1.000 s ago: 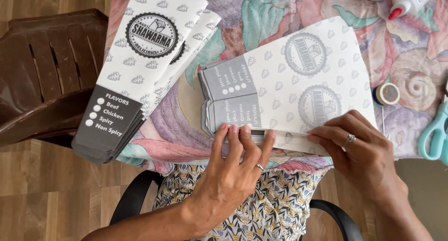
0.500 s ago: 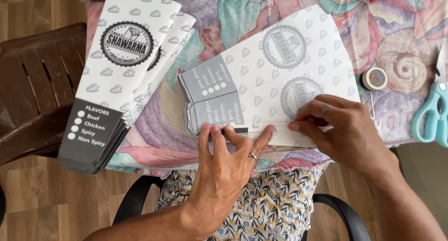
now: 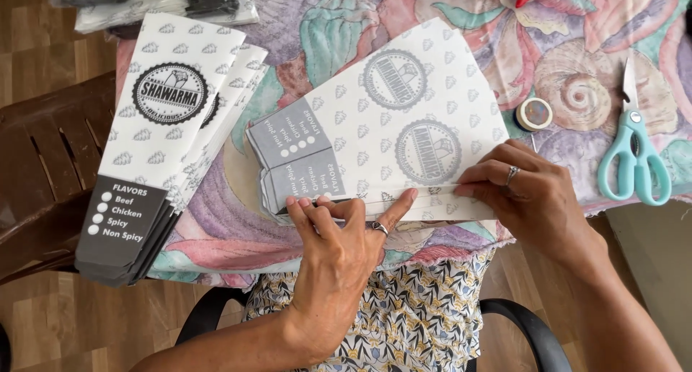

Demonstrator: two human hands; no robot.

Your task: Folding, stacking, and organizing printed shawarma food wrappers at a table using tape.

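- Leftmost, one fanned stack of flat printed bags (image 3: 155, 156) overhangs the counter (image 3: 238, 228)
- Two hands: left hand (image 3: 342, 246) and right hand (image 3: 530, 195), both flat, grasping nothing, press one paper bag (image 3: 404, 134) at the counter's near edge
- One tape roll (image 3: 534, 114), one pair of scissors (image 3: 634, 156) lie right

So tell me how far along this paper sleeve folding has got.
Done: a fanned stack of finished printed sleeves lies at the left of the floral tablecloth, with another pile at the far edge. In hand: the left hand and right hand press the near edge of one printed sheet flat. How many remain cannot be told; scissors and a tape roll lie unused.
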